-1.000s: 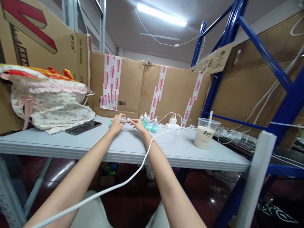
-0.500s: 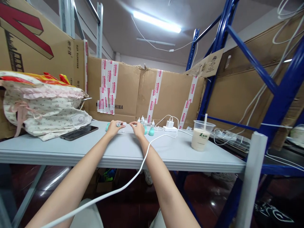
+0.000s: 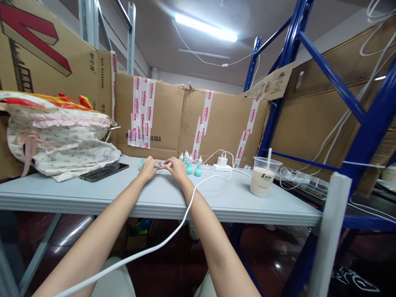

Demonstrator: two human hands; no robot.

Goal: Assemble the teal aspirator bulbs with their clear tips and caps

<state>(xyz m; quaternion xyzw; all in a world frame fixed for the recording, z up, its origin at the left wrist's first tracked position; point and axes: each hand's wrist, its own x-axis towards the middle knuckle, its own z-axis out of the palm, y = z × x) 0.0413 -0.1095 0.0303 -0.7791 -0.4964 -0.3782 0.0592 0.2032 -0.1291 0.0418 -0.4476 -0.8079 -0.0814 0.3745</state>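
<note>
My left hand [image 3: 147,168] and my right hand [image 3: 175,168] rest far out on the grey table [image 3: 93,194], fingertips meeting. Between them both pinch a small whitish-grey part [image 3: 160,164]; its shape is too small to make out. A teal bulb [image 3: 141,163] peeks out just left of my left hand. Several small teal-and-white dropper bottles [image 3: 191,164] stand right of my right hand.
A floral cloth bag [image 3: 62,140] and a dark phone [image 3: 103,171] lie at the left. A white charger [image 3: 222,163] with cables sits behind the bottles, and a milk-tea cup with a straw [image 3: 264,176] stands at the right. Taped cardboard walls the back; blue shelf posts rise at the right.
My hands, apart half a second ago, have come together on the small part. The view has shifted slightly.
</note>
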